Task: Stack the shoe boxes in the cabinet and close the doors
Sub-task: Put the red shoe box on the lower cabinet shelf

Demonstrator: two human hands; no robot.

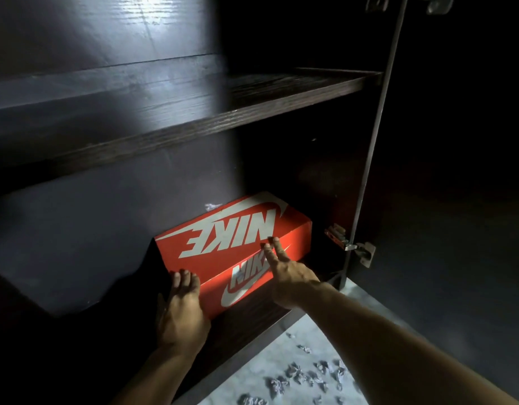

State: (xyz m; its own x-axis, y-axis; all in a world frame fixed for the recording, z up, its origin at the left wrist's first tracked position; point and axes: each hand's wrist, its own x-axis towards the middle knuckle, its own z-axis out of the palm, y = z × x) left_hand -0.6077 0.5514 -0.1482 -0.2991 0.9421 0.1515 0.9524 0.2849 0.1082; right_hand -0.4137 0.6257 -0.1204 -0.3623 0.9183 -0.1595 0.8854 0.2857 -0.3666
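Note:
An orange shoe box (232,238) with white lettering lies on the bottom shelf of a dark wooden cabinet (170,135), toward its right side. My left hand (182,314) presses flat against the box's near left corner, fingers straight. Over the box's front face, my right hand (287,267) reaches with straight fingers whose tips touch the lid's front edge. The right cabinet door (445,171) stands swung open. No other shoe box shows.
A bare upper shelf (252,109) spans the cabinet above the box. A metal hinge (352,244) joins the right door to the cabinet wall. Pale patterned floor (296,375) lies below the cabinet's front edge. The shelf space left of the box is dark.

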